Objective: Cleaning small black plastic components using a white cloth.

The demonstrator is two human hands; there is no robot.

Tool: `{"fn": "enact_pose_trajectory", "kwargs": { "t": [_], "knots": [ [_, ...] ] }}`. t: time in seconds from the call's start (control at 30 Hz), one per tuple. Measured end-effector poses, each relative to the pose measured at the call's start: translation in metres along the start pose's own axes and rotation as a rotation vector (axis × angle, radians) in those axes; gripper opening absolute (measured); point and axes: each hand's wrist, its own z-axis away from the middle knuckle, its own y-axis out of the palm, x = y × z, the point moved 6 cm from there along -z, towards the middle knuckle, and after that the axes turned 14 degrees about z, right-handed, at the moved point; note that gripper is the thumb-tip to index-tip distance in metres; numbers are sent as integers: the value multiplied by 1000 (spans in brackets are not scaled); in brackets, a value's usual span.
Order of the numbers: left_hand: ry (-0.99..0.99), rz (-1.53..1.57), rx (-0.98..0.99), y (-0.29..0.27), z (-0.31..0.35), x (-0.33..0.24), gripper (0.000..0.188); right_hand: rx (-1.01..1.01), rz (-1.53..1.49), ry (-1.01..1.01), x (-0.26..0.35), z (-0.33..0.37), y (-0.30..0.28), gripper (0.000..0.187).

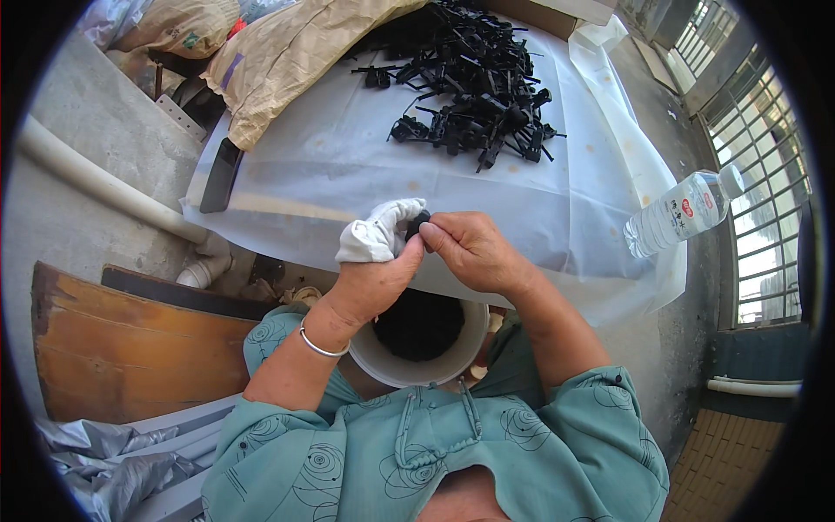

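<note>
Above the near edge of the covered table, both hands meet at a small black plastic part (417, 224). My left hand (380, 280) is closed around it, its fingers covered by a white cloth or glove (379, 233). Thumb and fingers of my right hand (474, 250) pinch the part from the other side. Its exact shape is mostly hidden by the fingers. Just below, between my knees, stands a white bucket (477, 341) with dark contents (419, 325). Farther up the table lies a heap of black plastic parts with thin stems (487, 87).
Translucent plastic sheeting (296, 187) covers the table. A water bottle (683, 213) stands at its right edge. At the left edge are a dark flat object (221, 177) and a brown paper sack (296, 61). A wooden board (139, 344) leans at lower left, near a white pipe (104, 183).
</note>
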Motion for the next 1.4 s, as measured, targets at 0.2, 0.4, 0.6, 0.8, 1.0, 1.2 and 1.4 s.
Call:
{"fn": "enact_pose_trajectory", "kwargs": {
  "t": [0.2,0.4,0.6,0.8,1.0,1.2,1.4],
  "knots": [
    [327,-426,-17,-3,4,-9,27,-90,-382,170,-19,-4,28,28],
    [269,-127,2,-4,2,-17,32,-38,-280,15,4,0,1,23],
    [-94,235,30,-10,-6,-13,25,-133,130,-177,2,4,-11,10],
    [153,-17,149,0,-3,-17,29,-259,-51,-155,6,3,-14,10],
    [125,-179,201,2,-1,-15,27,-41,-178,67,-4,-1,1,21],
    [60,-159,145,3,0,-9,21,42,-180,-16,4,-1,7,29],
    [223,-521,143,9,7,-28,21,-81,-132,29,3,0,15,26]
  ]
}}
